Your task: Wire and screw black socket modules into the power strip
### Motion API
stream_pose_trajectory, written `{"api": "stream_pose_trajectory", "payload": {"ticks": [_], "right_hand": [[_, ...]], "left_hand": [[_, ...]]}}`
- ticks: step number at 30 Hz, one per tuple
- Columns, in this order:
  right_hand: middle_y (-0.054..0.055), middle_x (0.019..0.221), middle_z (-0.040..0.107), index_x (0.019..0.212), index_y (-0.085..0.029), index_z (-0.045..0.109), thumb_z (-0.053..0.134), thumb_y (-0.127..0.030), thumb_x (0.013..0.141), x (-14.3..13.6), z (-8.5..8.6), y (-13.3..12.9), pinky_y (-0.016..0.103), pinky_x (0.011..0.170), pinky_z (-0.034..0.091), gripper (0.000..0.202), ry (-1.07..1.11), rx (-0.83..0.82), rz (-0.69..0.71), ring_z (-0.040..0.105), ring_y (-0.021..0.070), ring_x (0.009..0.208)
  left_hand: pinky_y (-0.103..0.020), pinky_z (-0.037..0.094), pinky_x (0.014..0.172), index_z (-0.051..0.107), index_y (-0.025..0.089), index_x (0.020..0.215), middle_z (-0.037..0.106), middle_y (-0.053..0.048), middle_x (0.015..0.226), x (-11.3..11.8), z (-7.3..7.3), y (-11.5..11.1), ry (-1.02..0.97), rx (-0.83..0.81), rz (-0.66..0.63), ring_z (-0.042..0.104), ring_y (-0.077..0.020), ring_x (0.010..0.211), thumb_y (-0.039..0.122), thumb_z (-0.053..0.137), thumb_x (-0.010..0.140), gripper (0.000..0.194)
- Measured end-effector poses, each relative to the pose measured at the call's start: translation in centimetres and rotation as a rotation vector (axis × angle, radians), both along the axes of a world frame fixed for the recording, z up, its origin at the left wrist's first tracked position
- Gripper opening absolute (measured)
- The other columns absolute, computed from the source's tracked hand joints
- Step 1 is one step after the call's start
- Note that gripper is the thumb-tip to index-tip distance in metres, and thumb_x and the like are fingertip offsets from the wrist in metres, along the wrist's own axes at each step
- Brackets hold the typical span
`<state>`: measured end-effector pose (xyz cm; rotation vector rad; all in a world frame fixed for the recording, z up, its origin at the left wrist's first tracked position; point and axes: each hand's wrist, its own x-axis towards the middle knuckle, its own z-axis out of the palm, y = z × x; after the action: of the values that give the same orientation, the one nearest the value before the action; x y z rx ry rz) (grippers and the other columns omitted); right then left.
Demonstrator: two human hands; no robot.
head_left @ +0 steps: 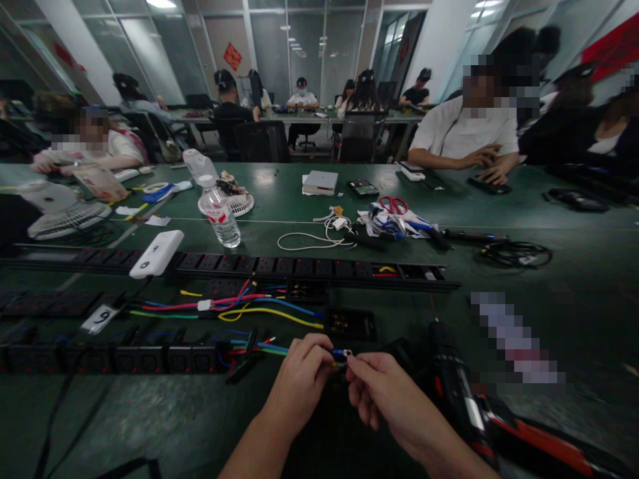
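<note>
My left hand (302,376) is closed around the end of a wire bundle with blue, green and red insulation, which runs from the nearest black power strip (150,361). A ring terminal (346,353) on a blue-sleeved wire pokes out past its fingers. My right hand (382,386) pinches at the tip of that terminal with thumb and forefinger; whether a small part is also between them is hidden. Just right of it lies an orange-and-black power drill (464,389). Behind the hands is an opened black socket housing (349,324) with brass contacts.
Two more power strips (299,266) stretch across the table, with loose coloured wires (269,311) between. A white box (157,254) rests on the far strip. Beyond stand a water bottle (219,213), red-handled scissors (394,205) and a soldering iron (474,237). People sit opposite.
</note>
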<state>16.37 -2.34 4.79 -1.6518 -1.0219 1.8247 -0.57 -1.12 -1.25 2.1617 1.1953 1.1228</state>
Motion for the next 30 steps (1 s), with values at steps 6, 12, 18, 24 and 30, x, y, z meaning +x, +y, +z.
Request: {"api": "stream_pose_trajectory", "payload": {"ticks": [6,12,18,24,30], "right_hand": [[-0.004,0.056,0.056,0.073,-0.014,0.054,0.045,-0.027,0.095,0.1,0.4,0.3,0.013,0.037,0.031,0.027,-0.008,0.057,0.041,0.048,0.0041,0.04],[-0.003,0.059,0.06,0.077,-0.016,0.054,0.045,-0.023,0.094,-0.3,0.2,0.0,0.017,0.039,0.038,0.021,-0.188,0.181,0.115,0.055,0.0084,0.043],[-0.002,0.064,0.063,0.078,-0.02,0.052,0.041,-0.02,0.095,-0.3,-0.1,-0.7,0.021,0.044,0.042,0.021,-0.403,0.354,0.23,0.06,0.0119,0.05],[0.003,0.072,0.067,0.082,-0.021,0.055,0.04,-0.019,0.097,0.6,-0.2,-1.2,0.032,0.061,0.041,0.021,-0.687,0.563,0.426,0.065,0.0207,0.066],[0.013,0.087,0.071,0.095,-0.017,0.061,0.037,-0.015,0.097,0.5,0.6,-0.8,0.039,0.066,0.04,0.024,-0.921,0.633,0.626,0.068,0.0315,0.078]], "left_hand": [[-0.03,0.048,0.079,0.058,0.02,0.085,0.064,-0.003,0.104,-0.1,0.4,0.0,0.002,0.003,-0.013,0.059,-0.0179,0.091,0.004,0.062,0.086,0.016],[-0.031,0.047,0.08,0.057,0.02,0.084,0.065,-0.002,0.108,-0.3,0.2,0.2,0.066,-0.057,-0.034,0.059,-0.0184,0.091,-0.001,0.065,0.081,0.022],[-0.031,0.046,0.08,0.056,0.02,0.087,0.065,-0.002,0.107,-0.3,0.4,0.4,0.076,-0.084,-0.05,0.058,-0.0178,0.091,0.0,0.065,0.082,0.022],[-0.032,0.047,0.082,0.058,0.02,0.089,0.065,-0.002,0.11,-0.4,0.6,0.4,0.091,-0.127,-0.076,0.059,-0.0181,0.093,0.004,0.068,0.083,0.02],[-0.035,0.048,0.084,0.059,0.022,0.093,0.064,-0.002,0.109,-0.7,0.7,0.4,0.05,-0.212,-0.096,0.059,-0.0198,0.097,0.002,0.07,0.079,0.027]]}}
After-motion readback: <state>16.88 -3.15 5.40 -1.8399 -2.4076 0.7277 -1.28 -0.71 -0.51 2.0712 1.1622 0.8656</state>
